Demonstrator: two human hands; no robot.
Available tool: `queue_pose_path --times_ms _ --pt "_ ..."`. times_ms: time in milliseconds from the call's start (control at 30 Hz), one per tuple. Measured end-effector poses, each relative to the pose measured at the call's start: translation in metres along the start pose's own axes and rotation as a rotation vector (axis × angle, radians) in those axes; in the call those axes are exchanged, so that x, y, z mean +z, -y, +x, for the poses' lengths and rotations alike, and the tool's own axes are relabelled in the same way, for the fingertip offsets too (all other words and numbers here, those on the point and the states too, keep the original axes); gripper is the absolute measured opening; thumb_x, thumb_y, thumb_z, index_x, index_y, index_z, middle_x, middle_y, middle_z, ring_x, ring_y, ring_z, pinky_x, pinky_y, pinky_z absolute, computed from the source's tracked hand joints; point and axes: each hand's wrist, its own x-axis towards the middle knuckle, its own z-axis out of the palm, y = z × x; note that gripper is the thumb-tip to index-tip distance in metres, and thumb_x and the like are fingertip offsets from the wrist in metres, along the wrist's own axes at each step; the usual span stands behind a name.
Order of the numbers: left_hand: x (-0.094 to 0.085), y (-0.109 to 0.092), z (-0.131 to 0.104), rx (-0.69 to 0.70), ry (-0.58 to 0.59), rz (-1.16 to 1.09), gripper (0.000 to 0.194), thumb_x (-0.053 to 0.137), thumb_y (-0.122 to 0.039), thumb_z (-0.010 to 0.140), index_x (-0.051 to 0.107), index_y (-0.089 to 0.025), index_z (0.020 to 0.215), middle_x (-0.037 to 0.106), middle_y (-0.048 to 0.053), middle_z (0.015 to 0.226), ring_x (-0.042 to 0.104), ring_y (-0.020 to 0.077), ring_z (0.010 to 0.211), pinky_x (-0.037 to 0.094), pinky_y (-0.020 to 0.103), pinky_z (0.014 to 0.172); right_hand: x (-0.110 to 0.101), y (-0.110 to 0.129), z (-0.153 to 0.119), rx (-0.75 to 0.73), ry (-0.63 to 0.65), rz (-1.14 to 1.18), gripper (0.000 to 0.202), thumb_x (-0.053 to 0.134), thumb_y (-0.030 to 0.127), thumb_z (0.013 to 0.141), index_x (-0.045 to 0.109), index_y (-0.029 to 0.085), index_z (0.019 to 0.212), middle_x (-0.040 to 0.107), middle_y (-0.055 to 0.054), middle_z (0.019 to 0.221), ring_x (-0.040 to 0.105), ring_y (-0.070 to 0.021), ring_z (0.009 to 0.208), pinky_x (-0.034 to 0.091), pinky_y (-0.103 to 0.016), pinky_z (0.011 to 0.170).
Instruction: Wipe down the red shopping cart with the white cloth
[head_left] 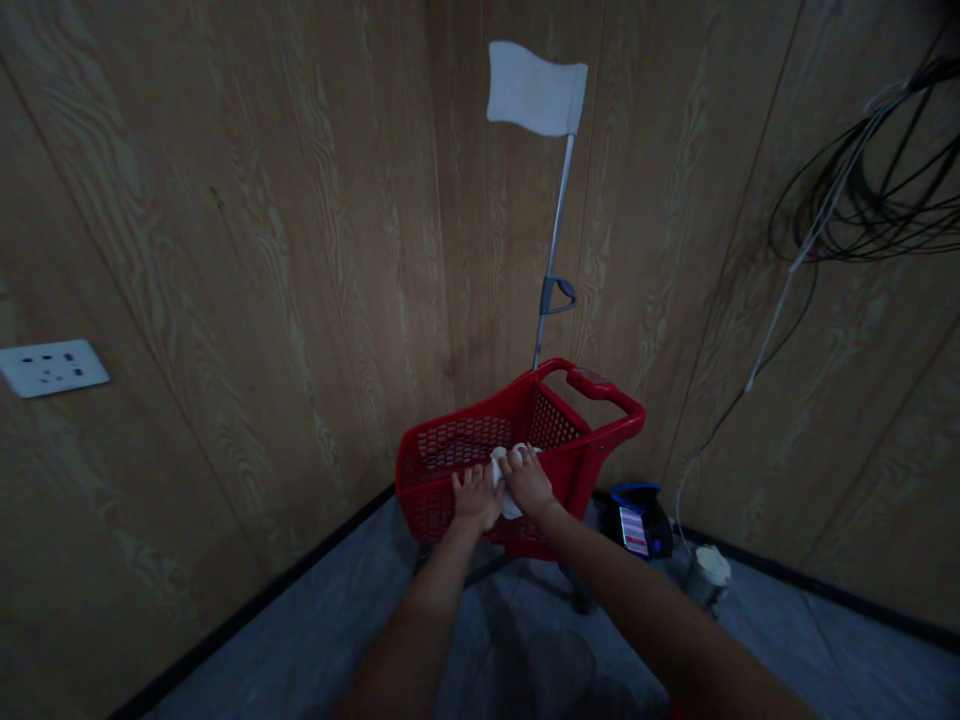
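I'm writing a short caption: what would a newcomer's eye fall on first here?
The red cart in the middle, with a white flag on a pole above it. At its near side, the right hand holds a white cloth, the left hand beside it. Right of the cart, a small lit screen glows low down.

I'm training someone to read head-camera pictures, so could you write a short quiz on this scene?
1. Which hand is nearer the handle of the red cart?
2. True or false: the white flag stands higher in the picture than that handle.
3. Fill in the colour: the crumpled wipe at the cart's side is ____.

Key: 1. The right hand. 2. True. 3. White.
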Motion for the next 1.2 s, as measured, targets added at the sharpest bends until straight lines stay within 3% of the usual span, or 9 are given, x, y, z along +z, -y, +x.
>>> queue_pose_path --times_ms 67,167,300,567,700,833,933,1067,1200 --pt "0.001 0.007 0.003 0.019 0.036 0.025 0.065 0.015 -0.056 0.085 0.029 -0.017 0.135 0.038 0.012 0.137 0.032 0.0293 0.124 0.016 0.05 0.103 -0.002 0.009 0.005 -0.019 0.005 -0.017 0.031 0.043 0.016 0.084 0.051 0.014 0.114 0.055 -0.013 0.108 0.046 -0.0254 0.105 0.023 -0.046 0.101" --pt "-0.002 0.026 0.005 0.05 0.088 0.049 0.072 0.013 -0.063 0.081 0.028 -0.018 0.136 0.034 0.011 0.139 0.029 0.0294 0.127 0.016 0.047 0.104 -0.014 -0.003 0.005 -0.072 0.042 -0.043 0.026 0.042 0.016 0.085 0.054 0.015 0.108 0.059 -0.009 0.096 0.052 -0.022 0.095 0.022 -0.043 0.103" --pt "-0.004 0.041 0.009 0.052 0.098 0.074 0.078 0.01 -0.068 0.079 0.026 -0.019 0.137 0.031 0.012 0.141 0.025 0.0296 0.13 0.014 0.047 0.105 -0.042 -0.045 -0.008 -0.123 0.053 -0.092 0.027 0.041 0.013 0.085 0.055 0.018 0.108 0.06 -0.007 0.092 0.054 -0.0199 0.09 0.022 -0.042 0.103" --pt "-0.001 0.063 0.026 0.069 0.091 0.12 0.082 0.013 -0.071 0.076 0.029 -0.017 0.136 0.032 0.015 0.14 0.027 0.0289 0.128 0.012 0.045 0.106 -0.1 -0.149 -0.05 -0.143 0.063 -0.1 0.037 0.041 0.013 0.084 0.049 0.02 0.12 0.053 -0.008 0.119 0.047 -0.0209 0.11 0.022 -0.042 0.104" --pt "-0.005 0.069 0.035 0.021 0.107 0.11 0.084 0.016 -0.072 0.075 0.033 -0.014 0.134 0.034 0.018 0.138 0.025 0.0299 0.129 0.009 0.049 0.106 -0.113 -0.183 -0.057 -0.083 0.112 -0.013 0.035 0.04 0.016 0.086 0.05 0.021 0.119 0.053 -0.008 0.118 0.047 -0.0207 0.11 0.022 -0.044 0.104" --pt "-0.022 0.037 0.034 -0.071 0.106 0.06 0.084 0.019 -0.072 0.075 0.028 -0.016 0.136 0.024 0.018 0.142 0.013 0.0344 0.132 0.011 0.056 0.103 -0.107 -0.17 -0.049 0.032 0.104 0.107 0.035 0.038 0.012 0.084 0.053 0.019 0.115 0.055 -0.009 0.112 0.049 -0.0193 0.106 0.032 -0.038 0.097" --pt "-0.037 -0.014 0.029 0.102 -0.091 -0.042 0.068 0.019 -0.061 0.083 0.03 -0.019 0.135 0.026 0.013 0.143 0.016 0.0297 0.133 0.011 0.051 0.105 -0.104 -0.138 -0.04 0.091 0.069 0.119 0.032 0.039 0.011 0.084 0.055 0.017 0.112 0.057 -0.009 0.105 0.05 -0.0199 0.101 0.035 -0.034 0.092" --pt "-0.045 -0.071 0.023 0.329 -0.244 -0.284 0.042 0.021 -0.033 0.09 0.048 -0.019 0.118 0.048 0.007 0.128 0.037 0.0199 0.122 0.019 0.04 0.105 -0.115 -0.095 -0.034 0.054 0.075 0.087 0.033 0.039 0.011 0.084 0.054 0.013 0.113 0.057 -0.013 0.102 0.051 -0.0221 0.096 0.038 -0.036 0.088" --pt "-0.045 -0.063 0.013 0.276 -0.302 -0.514 0.034 0.025 -0.024 0.087 0.055 -0.018 0.101 0.063 0.005 0.097 0.054 0.0168 0.093 0.034 0.033 0.09 -0.13 -0.08 -0.033 -0.199 0.092 0.248 0.035 0.039 0.013 0.086 0.049 0.014 0.119 0.055 -0.013 0.11 0.05 -0.02 0.103 0.038 -0.035 0.091"
